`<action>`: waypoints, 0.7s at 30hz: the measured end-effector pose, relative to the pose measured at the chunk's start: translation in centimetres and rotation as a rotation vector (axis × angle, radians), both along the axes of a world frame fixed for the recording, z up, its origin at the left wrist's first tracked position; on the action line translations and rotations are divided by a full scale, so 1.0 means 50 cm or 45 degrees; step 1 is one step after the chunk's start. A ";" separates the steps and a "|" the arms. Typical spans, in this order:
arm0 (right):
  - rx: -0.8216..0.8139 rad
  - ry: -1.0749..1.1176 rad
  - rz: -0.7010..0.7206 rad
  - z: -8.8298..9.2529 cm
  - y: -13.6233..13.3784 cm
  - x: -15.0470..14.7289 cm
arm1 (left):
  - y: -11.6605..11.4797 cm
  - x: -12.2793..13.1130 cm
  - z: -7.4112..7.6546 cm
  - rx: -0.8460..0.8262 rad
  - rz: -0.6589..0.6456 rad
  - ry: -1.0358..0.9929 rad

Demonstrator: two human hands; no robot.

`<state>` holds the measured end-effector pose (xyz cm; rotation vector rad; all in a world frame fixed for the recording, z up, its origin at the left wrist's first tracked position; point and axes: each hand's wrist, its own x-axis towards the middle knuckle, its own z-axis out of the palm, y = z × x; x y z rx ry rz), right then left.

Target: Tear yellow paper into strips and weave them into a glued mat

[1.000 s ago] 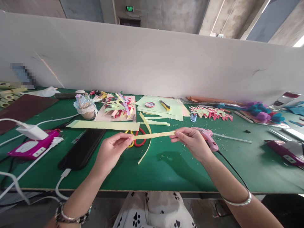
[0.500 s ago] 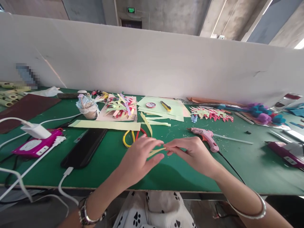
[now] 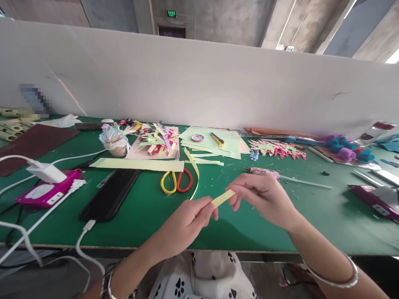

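Between my two hands a narrow pale yellow paper strip (image 3: pixel 223 199) is stretched above the green table. My left hand (image 3: pixel 190 224) pinches its lower left end between thumb and fingers. At the upper right end, my right hand (image 3: pixel 262 199) grips the strip with thumb and forefinger. Another curled yellow strip (image 3: pixel 195 168) lies just beyond my left hand, beside scissors (image 3: pixel 184 181) with one yellow and one red handle. Behind my right hand rests a pink glue gun (image 3: pixel 264 172), partly hidden by the hand.
A wide pale green strip (image 3: pixel 140 164) lies over a black phone (image 3: pixel 110 195). Further back are a paper-strip pile (image 3: pixel 160 139), a yellow cutter (image 3: pixel 217 139) on green sheets (image 3: pixel 199 132), and red-and-white woven paper (image 3: pixel 279 149). Purple power strips (image 3: pixel 50 189) with cables stand at left and right.
My left hand has closed on the strip, lowering and uncovering the scissors handles. My right hand has shifted rightward, now covering part of the glue gun. The strip shows its flat face.
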<state>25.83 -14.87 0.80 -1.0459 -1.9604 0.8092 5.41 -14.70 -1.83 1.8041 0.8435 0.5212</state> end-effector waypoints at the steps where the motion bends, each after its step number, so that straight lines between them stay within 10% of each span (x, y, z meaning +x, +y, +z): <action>1: 0.017 -0.009 -0.036 0.004 0.001 0.007 | -0.001 -0.005 -0.003 0.003 0.016 0.016; 12: -0.077 0.055 -0.287 0.034 0.022 0.091 | -0.016 -0.056 -0.012 0.173 0.061 0.339; 21: -0.446 -0.030 0.114 0.032 0.093 0.121 | 0.056 -0.036 -0.072 0.782 0.487 0.848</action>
